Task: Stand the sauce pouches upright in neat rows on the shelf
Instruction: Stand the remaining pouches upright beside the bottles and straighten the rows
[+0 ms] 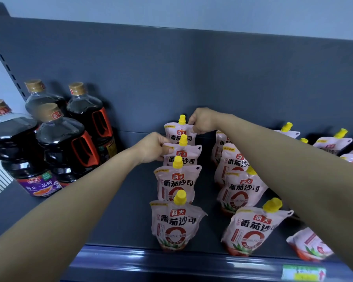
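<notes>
Pink sauce pouches with yellow caps stand upright on the dark shelf (120, 202) in two rows running front to back. In the left row, my right hand (202, 121) pinches the top right corner of the rearmost pouch (178, 132). My left hand (153, 147) grips the top left edge of the second pouch from the back (183, 153). Two more pouches (176, 182) (175, 224) stand in front of them. The right row (240, 190) stands partly hidden behind my right forearm. Further right, other pouches (332, 142) lean or lie near the back.
Several large dark soy sauce bottles (57, 139) with gold caps stand at the left of the shelf. A tilted pouch (310, 245) sits at the front right edge. The shelf's front rail (171, 261) carries a green price tag (303, 272).
</notes>
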Demonstrator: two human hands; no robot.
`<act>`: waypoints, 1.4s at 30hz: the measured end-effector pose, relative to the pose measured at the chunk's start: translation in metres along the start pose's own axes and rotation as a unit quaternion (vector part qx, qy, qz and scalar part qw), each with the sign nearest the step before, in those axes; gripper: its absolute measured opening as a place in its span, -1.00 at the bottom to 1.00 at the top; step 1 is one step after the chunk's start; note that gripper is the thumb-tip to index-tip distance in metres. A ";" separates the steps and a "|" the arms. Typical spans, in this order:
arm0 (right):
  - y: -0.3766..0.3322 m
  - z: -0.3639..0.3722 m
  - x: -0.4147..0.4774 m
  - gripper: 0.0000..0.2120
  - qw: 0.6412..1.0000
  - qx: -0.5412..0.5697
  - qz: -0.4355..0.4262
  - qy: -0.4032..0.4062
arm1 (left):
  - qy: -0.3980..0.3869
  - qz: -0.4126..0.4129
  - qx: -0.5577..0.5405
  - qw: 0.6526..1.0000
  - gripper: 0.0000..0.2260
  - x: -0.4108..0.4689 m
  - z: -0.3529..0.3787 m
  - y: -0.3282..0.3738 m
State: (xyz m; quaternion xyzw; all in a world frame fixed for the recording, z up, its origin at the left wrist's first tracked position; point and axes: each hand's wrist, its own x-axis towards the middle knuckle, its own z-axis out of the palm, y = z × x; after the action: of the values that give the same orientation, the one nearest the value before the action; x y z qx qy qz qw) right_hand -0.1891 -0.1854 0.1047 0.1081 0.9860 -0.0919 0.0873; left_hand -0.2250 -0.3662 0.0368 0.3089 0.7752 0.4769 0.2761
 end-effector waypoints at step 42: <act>-0.050 0.022 -0.104 -0.74 0.995 0.009 -0.037 -0.094 | 0.048 0.048 0.088 0.994 -0.84 -0.087 0.006 0.004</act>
State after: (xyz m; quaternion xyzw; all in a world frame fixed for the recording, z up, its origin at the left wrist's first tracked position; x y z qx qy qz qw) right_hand -0.0975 -0.2583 0.1110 0.0634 0.9759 -0.1134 0.1751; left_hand -0.1627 -0.4257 0.0501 0.3459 0.8109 0.4336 0.1866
